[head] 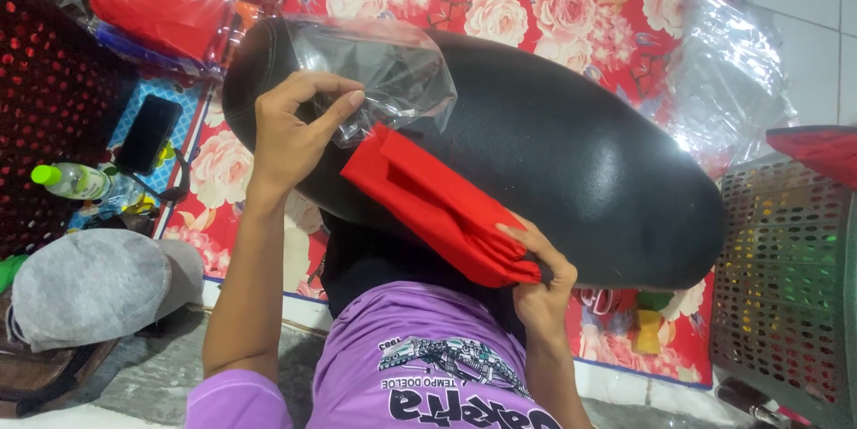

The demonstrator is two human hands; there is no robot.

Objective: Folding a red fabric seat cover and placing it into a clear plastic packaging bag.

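Observation:
A folded red cloth lies across a large black padded seat on my lap. My right hand pinches the near end of the cloth. My left hand holds the mouth of a clear plastic bag at the far end of the cloth, whose tip sits just inside the bag opening.
A red floral mat covers the floor. Bagged red cloths lie at the top left beside a dark red basket. A phone, a bottle and a grey cap are at left. A grey perforated basket stands at right, loose clear bags above it.

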